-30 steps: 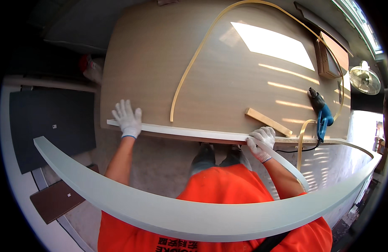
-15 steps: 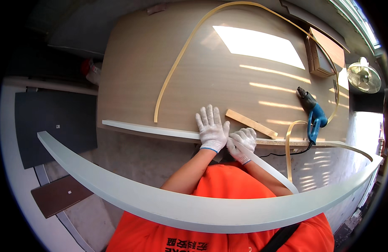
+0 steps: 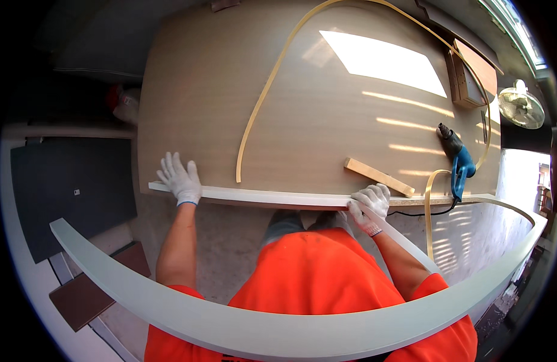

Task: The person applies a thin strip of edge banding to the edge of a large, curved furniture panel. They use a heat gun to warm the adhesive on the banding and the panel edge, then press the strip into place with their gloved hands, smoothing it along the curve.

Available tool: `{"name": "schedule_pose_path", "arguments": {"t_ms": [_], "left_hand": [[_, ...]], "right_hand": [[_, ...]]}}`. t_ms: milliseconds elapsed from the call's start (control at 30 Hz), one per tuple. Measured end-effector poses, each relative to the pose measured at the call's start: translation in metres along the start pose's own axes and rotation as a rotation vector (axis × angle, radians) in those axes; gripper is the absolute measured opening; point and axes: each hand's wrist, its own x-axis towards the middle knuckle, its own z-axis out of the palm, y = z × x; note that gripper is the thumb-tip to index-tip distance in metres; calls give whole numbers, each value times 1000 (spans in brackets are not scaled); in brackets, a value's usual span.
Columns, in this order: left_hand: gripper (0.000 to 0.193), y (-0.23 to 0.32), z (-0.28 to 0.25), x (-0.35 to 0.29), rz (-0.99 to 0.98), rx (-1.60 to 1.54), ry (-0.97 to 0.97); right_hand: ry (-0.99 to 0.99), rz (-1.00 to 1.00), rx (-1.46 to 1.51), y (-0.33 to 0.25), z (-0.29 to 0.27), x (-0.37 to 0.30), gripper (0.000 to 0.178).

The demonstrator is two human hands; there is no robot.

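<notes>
Along the near edge of a large wood-grain panel [image 3: 278,114] runs a long white edging strip [image 3: 272,196]. My left hand [image 3: 181,179], in a white glove, lies on the strip near the panel's left corner with its fingers spread. Further right, my gloved right hand [image 3: 370,203] has its fingers curled round the strip where it leaves the panel's edge and bends toward me. A broad white band [image 3: 260,326] sweeps across in front of my body. Just beyond my right hand lies a wooden stick [image 3: 380,177].
On the panel's right side rests a blue heat gun [image 3: 462,166] with a black cord. A thin tan strip [image 3: 263,96] loops over the panel. Stacked boards [image 3: 474,72] and a fan [image 3: 521,105] stand at far right. Dark panels [image 3: 73,187] lie at left.
My left hand has slid far left along the strip, away from my right hand. My right hand stays closed round the strip, and the view has shifted slightly.
</notes>
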Motion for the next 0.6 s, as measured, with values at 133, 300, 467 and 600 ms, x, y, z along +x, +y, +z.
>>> {"name": "schedule_pose_path", "arguments": {"t_ms": [133, 300, 467, 600], "left_hand": [[62, -86, 14, 25, -91, 50, -27], [60, -48, 10, 12, -62, 75, -8], [63, 162, -21, -66, 161, -123, -15], [70, 301, -43, -114, 227, -183, -178]], "right_hand": [[7, -37, -23, -2, 0, 5, 16], [20, -27, 13, 0, -2, 6, 15], [44, -4, 54, 4, 1, -2, 17], [84, -14, 87, 7, 3, -4, 18]]}}
